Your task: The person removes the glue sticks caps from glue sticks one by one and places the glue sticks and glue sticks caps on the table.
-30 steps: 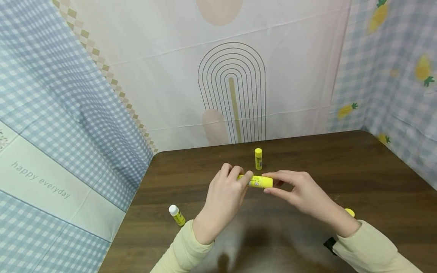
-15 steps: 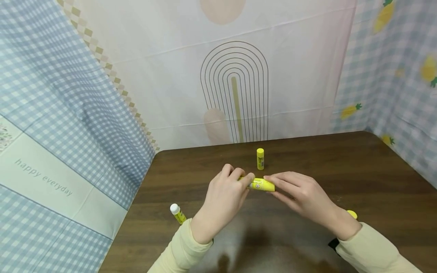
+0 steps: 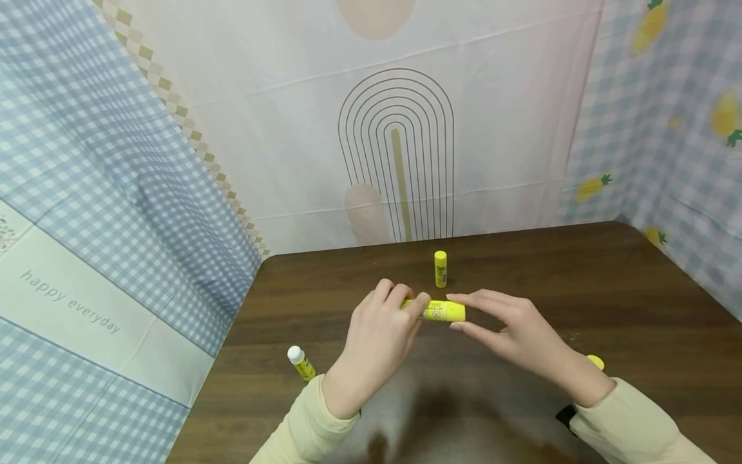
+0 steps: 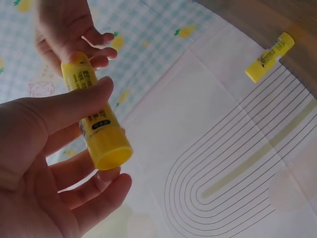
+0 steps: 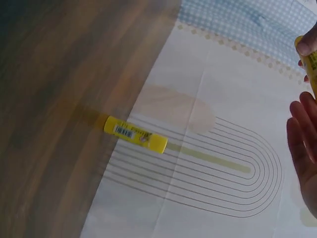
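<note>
A dark wooden table point(image 3: 608, 303) fills the lower part of the head view, closed in by hung cloths: blue gingham on the left, a pale sheet printed with a line-drawn arch point(image 3: 396, 154) at the back, pineapple-print check on the right. Nearest the person, cream sleeves point(image 3: 632, 419) come in from the bottom edge. A white-capped glue stick point(image 3: 301, 363) lies on the table just beside the left sleeve, and a small yellow piece point(image 3: 595, 361) peeks out behind the right wrist; what it is cannot be told.

Above the middle of the table, the left hand point(image 3: 379, 338) curls its thumb and fingers round one end of a yellow glue stick point(image 3: 442, 310), which is held level. The right hand point(image 3: 510, 328) meets the other end with long, nearly straight fingers; whether it grips or only touches is unclear. Beyond them, a second yellow glue stick point(image 3: 440, 269) stands upright near the table's far edge, well apart from both hands.
</note>
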